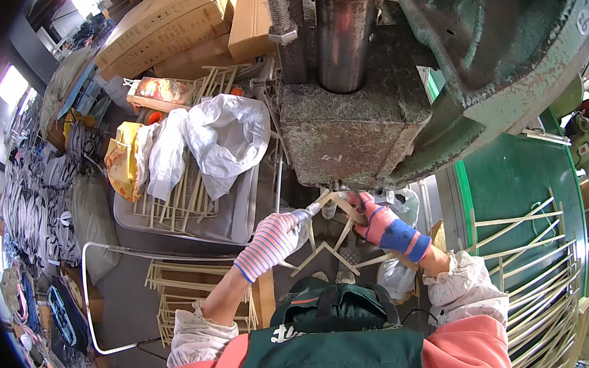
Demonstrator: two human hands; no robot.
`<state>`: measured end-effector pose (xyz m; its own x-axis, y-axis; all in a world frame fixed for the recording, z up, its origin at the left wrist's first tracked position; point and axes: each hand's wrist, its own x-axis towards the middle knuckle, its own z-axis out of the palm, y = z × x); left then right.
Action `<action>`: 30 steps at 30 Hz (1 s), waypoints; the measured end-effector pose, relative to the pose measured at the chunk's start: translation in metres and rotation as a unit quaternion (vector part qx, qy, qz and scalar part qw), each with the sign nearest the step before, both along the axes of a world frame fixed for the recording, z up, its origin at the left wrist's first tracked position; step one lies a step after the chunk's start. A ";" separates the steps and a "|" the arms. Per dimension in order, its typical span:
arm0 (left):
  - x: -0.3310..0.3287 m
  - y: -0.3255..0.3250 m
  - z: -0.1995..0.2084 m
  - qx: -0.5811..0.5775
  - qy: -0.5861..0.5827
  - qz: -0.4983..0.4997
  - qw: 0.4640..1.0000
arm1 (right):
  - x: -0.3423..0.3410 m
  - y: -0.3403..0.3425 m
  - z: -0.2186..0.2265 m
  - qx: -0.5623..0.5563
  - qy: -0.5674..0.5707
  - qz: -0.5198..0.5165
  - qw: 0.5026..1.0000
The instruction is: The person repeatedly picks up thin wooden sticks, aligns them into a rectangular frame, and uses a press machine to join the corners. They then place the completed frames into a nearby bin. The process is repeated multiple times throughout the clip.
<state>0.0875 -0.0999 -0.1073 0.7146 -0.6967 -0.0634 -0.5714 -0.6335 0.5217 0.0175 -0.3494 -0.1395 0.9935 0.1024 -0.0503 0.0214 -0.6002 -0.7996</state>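
Observation:
A zigzag frame of pale, narrow strips point(340, 258) hangs between my hands, just below the worn metal block point(351, 136) of a big green press. My left hand point(273, 245), in a pink-striped glove, is closed on the frame's upper left end. In a pink and blue glove, my right hand point(390, 227) has its fingers closed round the upper right part, close under the block. The upper tips of the frame meet the block's underside. Whether they touch the tooling there, I cannot tell.
A grey tub point(240, 214) at left holds a white sack point(231, 137) and loose strips. More strips point(186, 273) lie below it, beside a bent white rod point(85, 269). At right, a green table point(520, 184) carries many long strips point(547, 329). Cardboard boxes point(255, 23) stand behind.

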 end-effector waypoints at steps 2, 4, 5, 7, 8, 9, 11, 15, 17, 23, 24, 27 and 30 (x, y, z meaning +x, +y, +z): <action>-0.002 0.008 0.003 -0.112 0.162 0.059 0.979 | -0.005 -0.002 0.000 0.000 -0.009 -0.018 1.000; -0.006 0.016 0.002 -0.216 0.299 0.087 0.926 | -0.012 -0.005 0.003 -0.028 0.004 -0.025 0.999; -0.009 0.021 0.001 -0.260 0.357 0.089 0.893 | -0.017 -0.006 0.004 -0.049 0.024 -0.022 0.998; -0.014 0.029 -0.003 -0.265 0.367 0.053 0.890 | -0.026 -0.010 0.008 -0.086 0.015 -0.018 0.996; -0.017 0.034 -0.006 -0.239 0.327 0.032 0.914 | -0.031 -0.012 0.010 -0.091 0.016 -0.027 0.995; -0.018 0.037 -0.010 -0.205 0.302 0.012 0.931 | -0.035 -0.015 0.011 -0.097 0.006 -0.034 0.995; -0.020 0.045 -0.017 -0.170 0.268 0.013 0.948 | -0.039 -0.021 0.012 -0.082 0.013 -0.062 0.995; -0.022 0.059 -0.024 -0.211 0.367 0.057 0.904 | -0.033 -0.037 0.007 -0.028 -0.016 -0.061 0.998; -0.025 0.063 -0.023 -0.253 0.367 0.038 0.894 | -0.030 -0.041 0.003 -0.110 -0.057 -0.078 0.989; -0.059 0.046 -0.018 -0.299 0.417 0.090 0.853 | -0.053 0.009 -0.002 -0.192 -0.274 -0.143 0.932; -0.066 0.041 -0.018 -0.300 0.445 0.123 0.835 | -0.057 0.026 -0.003 -0.096 -0.166 -0.137 0.972; -0.079 0.029 -0.019 -0.281 0.281 0.111 0.911 | -0.052 0.081 -0.013 0.415 0.036 -0.180 0.891; -0.080 0.027 -0.021 -0.277 0.218 0.105 0.930 | -0.043 0.115 -0.015 0.531 0.053 -0.210 0.819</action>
<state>0.0079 -0.0733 -0.1286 0.8284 -0.5576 -0.0527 -0.1229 -0.2728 0.9542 -0.0254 -0.2346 -0.1545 0.9481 -0.2057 -0.2426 -0.1121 0.4980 -0.8599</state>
